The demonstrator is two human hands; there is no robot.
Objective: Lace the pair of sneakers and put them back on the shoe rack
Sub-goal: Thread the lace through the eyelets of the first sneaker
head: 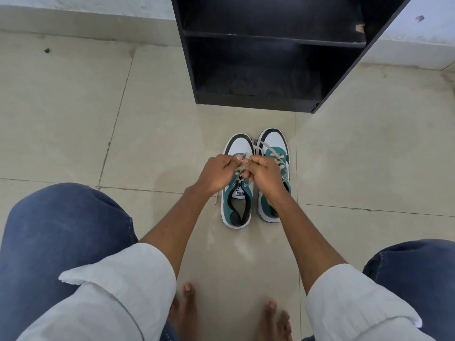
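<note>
Pinching a lace [242, 166], both hands [242, 172] crowd the left sneaker [237, 200].

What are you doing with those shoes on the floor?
A person is crouched barefoot on the tiled floor, lacing a pair of sneakers. Both hands, the left hand and the right hand, pinch the lace over the left sneaker. The right sneaker sits right beside it with laces already crossed through it. The black shoe rack stands just beyond them, its visible shelves bare.
</note>
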